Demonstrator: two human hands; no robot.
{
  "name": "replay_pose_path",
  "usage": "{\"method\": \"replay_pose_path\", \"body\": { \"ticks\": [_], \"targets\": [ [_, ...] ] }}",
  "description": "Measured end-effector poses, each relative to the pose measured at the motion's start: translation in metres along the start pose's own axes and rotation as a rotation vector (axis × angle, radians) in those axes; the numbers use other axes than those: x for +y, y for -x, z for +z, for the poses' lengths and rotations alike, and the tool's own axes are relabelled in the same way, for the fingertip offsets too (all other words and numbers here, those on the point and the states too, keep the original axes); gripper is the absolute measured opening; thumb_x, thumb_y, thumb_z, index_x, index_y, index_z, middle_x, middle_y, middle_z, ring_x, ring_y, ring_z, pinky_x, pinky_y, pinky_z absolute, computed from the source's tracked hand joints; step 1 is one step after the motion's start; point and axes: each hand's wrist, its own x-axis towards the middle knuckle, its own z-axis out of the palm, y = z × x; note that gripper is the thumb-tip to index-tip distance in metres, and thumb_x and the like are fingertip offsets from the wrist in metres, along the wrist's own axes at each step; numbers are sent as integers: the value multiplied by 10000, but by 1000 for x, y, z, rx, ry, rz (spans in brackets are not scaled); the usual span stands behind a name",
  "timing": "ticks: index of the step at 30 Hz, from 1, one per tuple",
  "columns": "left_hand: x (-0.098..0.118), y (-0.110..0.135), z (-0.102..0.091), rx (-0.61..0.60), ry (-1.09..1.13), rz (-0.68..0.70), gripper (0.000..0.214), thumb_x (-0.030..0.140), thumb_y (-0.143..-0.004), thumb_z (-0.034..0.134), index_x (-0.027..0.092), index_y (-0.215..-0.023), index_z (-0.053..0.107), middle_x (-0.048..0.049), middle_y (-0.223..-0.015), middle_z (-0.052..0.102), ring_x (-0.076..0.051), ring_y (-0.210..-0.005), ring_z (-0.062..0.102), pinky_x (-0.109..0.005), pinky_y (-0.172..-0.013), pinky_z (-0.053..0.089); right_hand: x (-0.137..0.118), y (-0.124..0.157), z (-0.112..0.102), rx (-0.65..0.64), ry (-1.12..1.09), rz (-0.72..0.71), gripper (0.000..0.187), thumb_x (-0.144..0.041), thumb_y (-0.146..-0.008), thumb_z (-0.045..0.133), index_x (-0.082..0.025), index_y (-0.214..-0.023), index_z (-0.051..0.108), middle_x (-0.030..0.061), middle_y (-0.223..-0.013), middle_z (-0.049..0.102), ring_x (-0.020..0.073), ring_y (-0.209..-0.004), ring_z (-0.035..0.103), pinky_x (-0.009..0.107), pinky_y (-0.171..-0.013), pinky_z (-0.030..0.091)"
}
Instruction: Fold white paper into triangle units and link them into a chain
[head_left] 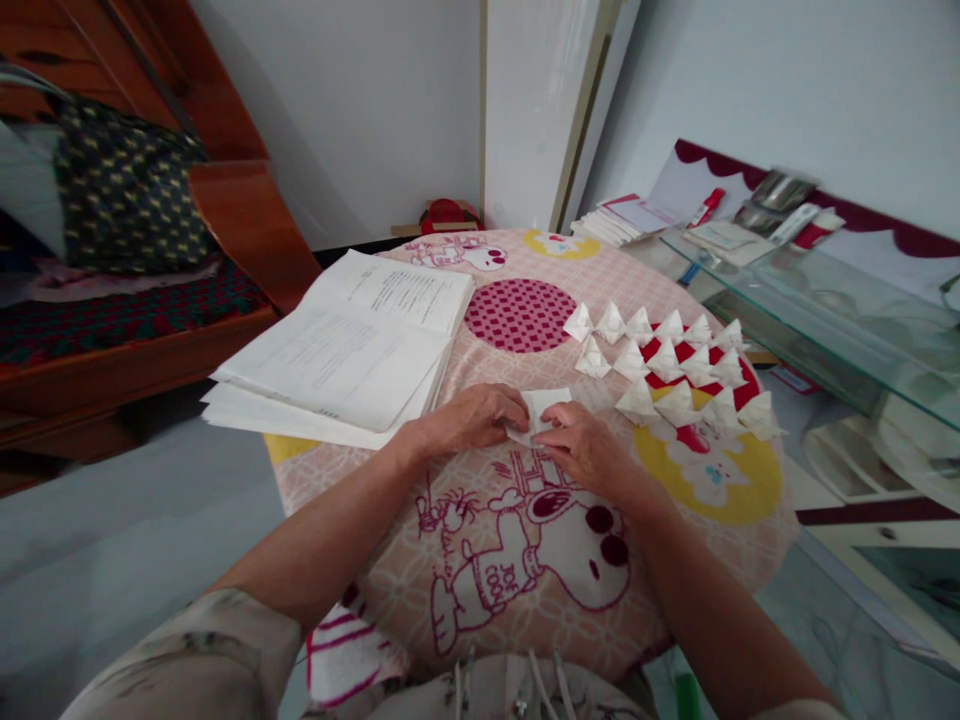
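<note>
A small piece of folded white paper (541,404) lies between my hands near the middle of the table. My left hand (480,415) has its fingers closed on the paper's left edge. From the right, my right hand (583,440) pinches the near right side of the same paper. Just beyond the right hand stand several pointed folded paper pieces (666,362) in three rows. To the left, an open stack of printed paper sheets (352,345) rests on the table, its lower corner not far from my left hand.
The round table wears a pink patterned cloth (517,545) with cartoon figures. A glass shelf unit (825,300) stands along the right side, with more papers (626,217) at its far end. On the left is a wooden bench (247,220) holding a dark patterned bag (124,185).
</note>
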Motion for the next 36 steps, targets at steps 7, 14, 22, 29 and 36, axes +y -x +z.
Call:
{"method": "replay_pose_path", "body": {
  "ticks": [7,14,22,29,36],
  "targets": [
    [-5,-3,3,62,73,-167,179,237,-904,566,162,-909,728,-35,-867,727,-143,-806,653,-243,-737,495,-1,3,-17,-145,-87,80,237,-108,-859,635,-281,-903,791,71,-1183,690,241,-1115,606,391,-961,477],
    [-2,-9,12,153,-67,-299,139,269,-880,615,164,-868,705,-30,-828,704,-161,-779,632,-294,-770,496,0,7,-19,-169,-113,44,237,-156,-908,584,-269,-859,787,59,-931,692,206,-904,616,337,-823,479],
    [0,-14,20,250,-113,-412,81,228,-791,725,162,-824,691,-31,-847,674,-168,-784,621,-309,-761,511,-3,14,-14,-156,-40,32,249,-158,-927,570,-276,-845,774,83,-954,680,224,-924,590,353,-825,471],
    [2,-15,23,275,-141,-425,56,208,-798,713,165,-801,678,-25,-831,657,-158,-785,613,-309,-770,516,-3,14,-12,-69,-79,-24,235,-137,-923,592,-259,-814,760,67,-918,683,205,-883,598,331,-805,469],
    [7,-17,25,268,-142,-505,59,169,-780,729,162,-795,672,-24,-847,655,-159,-812,614,-298,-791,497,-4,13,-13,-155,47,-51,246,-176,-982,517,-232,-876,732,84,-955,654,209,-910,576,344,-811,467]
  ]
}}
